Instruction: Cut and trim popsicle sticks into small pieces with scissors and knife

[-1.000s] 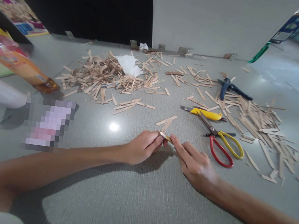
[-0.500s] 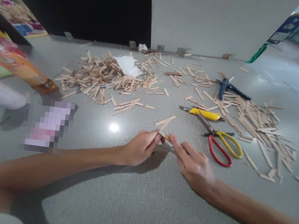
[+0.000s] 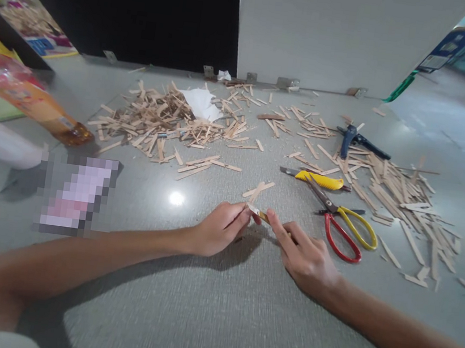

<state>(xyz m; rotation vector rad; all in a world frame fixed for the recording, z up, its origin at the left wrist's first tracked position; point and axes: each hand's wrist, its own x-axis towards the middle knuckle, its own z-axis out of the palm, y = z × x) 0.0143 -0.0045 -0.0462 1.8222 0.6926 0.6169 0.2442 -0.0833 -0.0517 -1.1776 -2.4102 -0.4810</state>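
My left hand (image 3: 220, 229) is closed, pinching a flat wooden craft stick (image 3: 257, 192) whose far end points away from me. In my right hand (image 3: 307, 258) is a slim knife (image 3: 263, 217) with a yellowish body, its forefinger stretched along the top. The knife's pale, shiny tip meets the stick at my left fingertips; the exact contact is too small to make out. Just beyond my hands, another short craft stick (image 3: 268, 190) lies on the grey surface. Right of them rest a yellow utility knife (image 3: 319, 180) and scissors (image 3: 333, 217) with one red and one yellow handle.
A heap of cut sticks (image 3: 145, 120) with a white paper scrap (image 3: 202, 104) lies back left; more sticks (image 3: 393, 189) and dark blue pliers (image 3: 350, 139) lie right. A blurred-out phone-like object (image 3: 79, 194), an orange bottle (image 3: 47, 112) and another person's limb (image 3: 1, 141) are left.
The knife tip has shifted slightly at my left fingertips, and my right hand has moved a little to the right. The view has shifted slightly; the surroundings stay as they were.
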